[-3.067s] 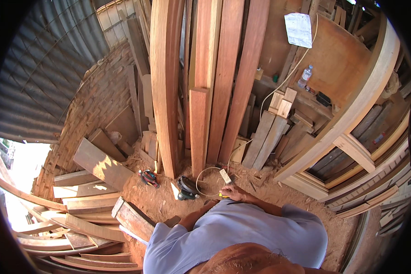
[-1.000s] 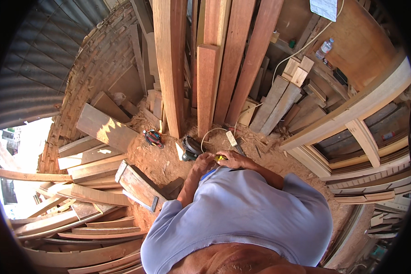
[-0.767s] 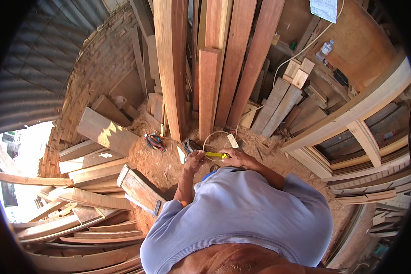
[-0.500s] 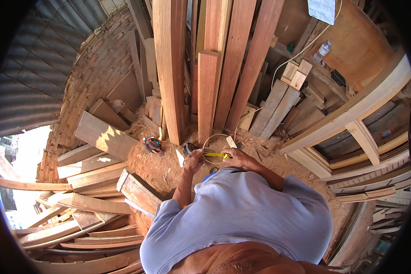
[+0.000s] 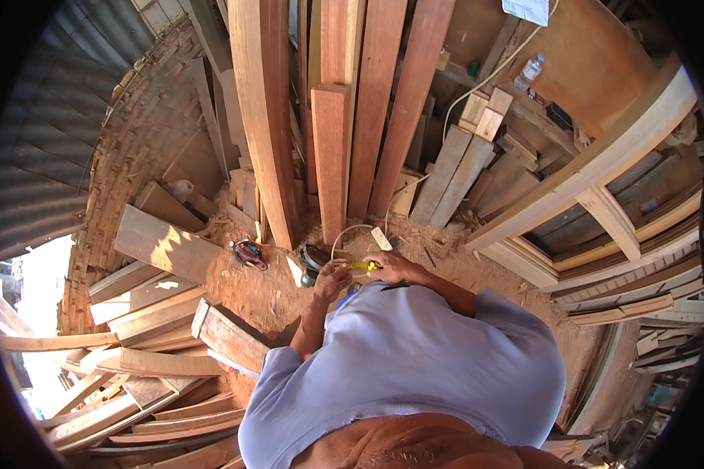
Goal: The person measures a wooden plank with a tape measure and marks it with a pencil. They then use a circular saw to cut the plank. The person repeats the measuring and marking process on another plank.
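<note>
My left hand (image 5: 333,280) is closed in front of my chest, its fingers on the end of a yellow tape measure blade (image 5: 357,266). My right hand (image 5: 391,266) is wrapped round the tape measure's case (image 5: 373,266), most of which the fingers hide. A short length of blade spans the gap between the hands. Just beyond my left hand, a dark power tool (image 5: 313,261) rests on the sawdust-covered floor. From near it curves a pale cord with a tag (image 5: 380,240).
Tall reddish planks (image 5: 330,156) stand upright ahead. A red and black tool (image 5: 249,254) lies on the floor to the left. Stacked boards (image 5: 164,363) fill the left side. A wooden frame (image 5: 602,203) stands at right, and a plastic bottle (image 5: 529,72) sits beyond.
The hands have drawn closer together, and less tape blade shows between them. My view has turned slightly right, so the surroundings sit further left; more of the dark power tool shows.
</note>
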A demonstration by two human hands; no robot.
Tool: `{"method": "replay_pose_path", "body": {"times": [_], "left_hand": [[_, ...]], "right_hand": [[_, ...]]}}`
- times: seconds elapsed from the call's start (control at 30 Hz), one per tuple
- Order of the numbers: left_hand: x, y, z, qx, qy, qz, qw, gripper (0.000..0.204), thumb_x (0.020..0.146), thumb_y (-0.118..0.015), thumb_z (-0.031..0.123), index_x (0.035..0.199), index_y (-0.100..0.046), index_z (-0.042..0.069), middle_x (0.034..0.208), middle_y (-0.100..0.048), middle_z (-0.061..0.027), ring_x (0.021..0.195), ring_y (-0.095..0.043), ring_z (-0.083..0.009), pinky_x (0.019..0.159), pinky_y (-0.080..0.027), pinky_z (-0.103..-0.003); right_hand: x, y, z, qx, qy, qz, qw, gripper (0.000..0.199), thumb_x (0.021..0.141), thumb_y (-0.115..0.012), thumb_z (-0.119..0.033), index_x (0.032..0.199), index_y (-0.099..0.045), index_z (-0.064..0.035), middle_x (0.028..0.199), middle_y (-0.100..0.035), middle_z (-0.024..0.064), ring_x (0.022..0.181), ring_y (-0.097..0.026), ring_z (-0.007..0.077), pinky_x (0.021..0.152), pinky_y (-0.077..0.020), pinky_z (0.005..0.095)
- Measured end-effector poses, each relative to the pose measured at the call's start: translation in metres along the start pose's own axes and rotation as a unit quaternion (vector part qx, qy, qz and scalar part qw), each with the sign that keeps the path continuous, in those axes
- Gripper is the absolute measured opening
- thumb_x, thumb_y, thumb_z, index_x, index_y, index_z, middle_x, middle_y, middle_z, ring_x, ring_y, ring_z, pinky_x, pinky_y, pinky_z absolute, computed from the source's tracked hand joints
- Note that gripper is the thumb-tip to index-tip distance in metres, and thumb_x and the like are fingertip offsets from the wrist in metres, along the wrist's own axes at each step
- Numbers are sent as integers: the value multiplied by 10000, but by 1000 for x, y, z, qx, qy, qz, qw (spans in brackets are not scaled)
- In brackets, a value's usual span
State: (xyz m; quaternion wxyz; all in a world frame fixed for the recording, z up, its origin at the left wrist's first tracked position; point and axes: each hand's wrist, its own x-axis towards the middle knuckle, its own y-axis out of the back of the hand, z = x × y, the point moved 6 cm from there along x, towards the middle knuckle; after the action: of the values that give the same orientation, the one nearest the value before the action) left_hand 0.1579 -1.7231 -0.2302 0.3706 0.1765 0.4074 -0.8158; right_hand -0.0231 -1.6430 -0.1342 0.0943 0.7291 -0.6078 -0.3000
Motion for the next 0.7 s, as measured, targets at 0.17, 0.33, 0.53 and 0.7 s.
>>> {"method": "replay_pose_path", "body": {"times": [0.17,0.33,0.53,0.7], "left_hand": [[7,-24,-19,-20,-2,-32,999,138,969,-662,128,1046,-557,84,767,-568,-19,628,-539,-107,555,-476,-259],[22,3,-47,83,-28,-24,996,222,874,-747,147,1028,-606,71,896,-608,-88,769,-602,-230,674,-510,-358],[22,-4,-57,24,32,-33,999,175,865,-721,157,960,-595,81,1008,-606,-82,959,-622,-258,836,-552,-457],[-1,-33,-46,-76,77,-36,994,125,942,-598,143,1032,-600,56,1033,-653,-97,932,-674,-266,844,-593,-503]], "right_hand": [[3,-14,-1,28,30,8,999,506,865,-716,-288,1254,-615,20,1083,-706,246,1030,-689,361,901,-529,426],[-1,-29,17,44,18,21,999,645,869,-722,-317,1360,-510,43,1327,-601,266,1236,-592,375,1038,-475,426],[-5,-29,21,59,-22,33,997,713,849,-729,-351,1377,-486,63,1317,-592,298,1240,-576,416,1045,-463,443],[-4,-37,18,61,-15,69,996,647,868,-720,-349,1332,-505,47,1197,-646,290,1105,-647,408,939,-518,443]]}}
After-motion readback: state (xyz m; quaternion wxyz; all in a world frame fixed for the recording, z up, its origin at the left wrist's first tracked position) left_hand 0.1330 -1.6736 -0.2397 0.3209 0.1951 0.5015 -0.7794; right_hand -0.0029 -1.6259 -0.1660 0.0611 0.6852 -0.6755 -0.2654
